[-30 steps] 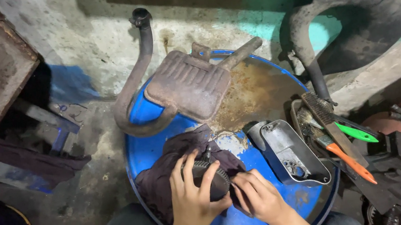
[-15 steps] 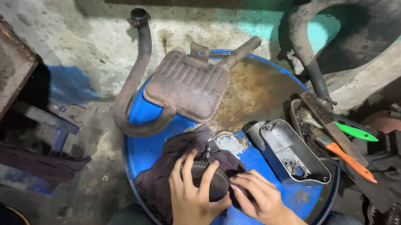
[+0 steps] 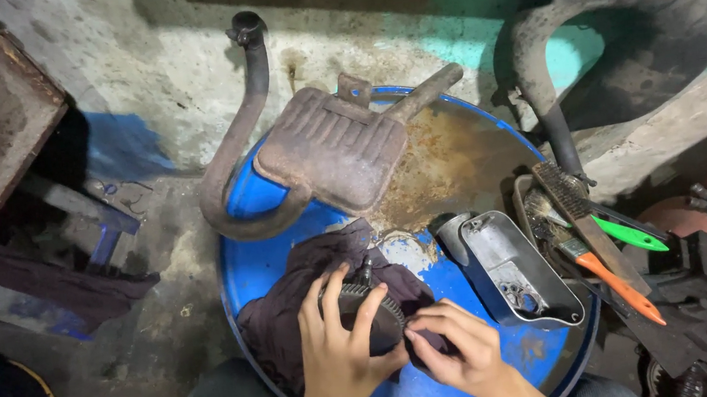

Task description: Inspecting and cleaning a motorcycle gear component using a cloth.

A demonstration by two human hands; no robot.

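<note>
Fingers [image 3: 357, 309] around dark toothed round part [image 3: 375, 311] (grimy, cloth-cradled [image 3: 295, 311]).

1. The drum top [image 3: 254, 263] is bright blue, with a rusty brown patch.
2. The cloth [image 3: 295, 307] is dark purple.
3. The ribbed muffler [image 3: 329, 143] is rust brown.
4. The tool handles are orange [image 3: 618, 281] and green [image 3: 633, 238].

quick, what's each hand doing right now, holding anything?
Left hand: closed around a dark finned metal part on the blue drum.
Right hand: pinching the dark rag against that part.
</note>
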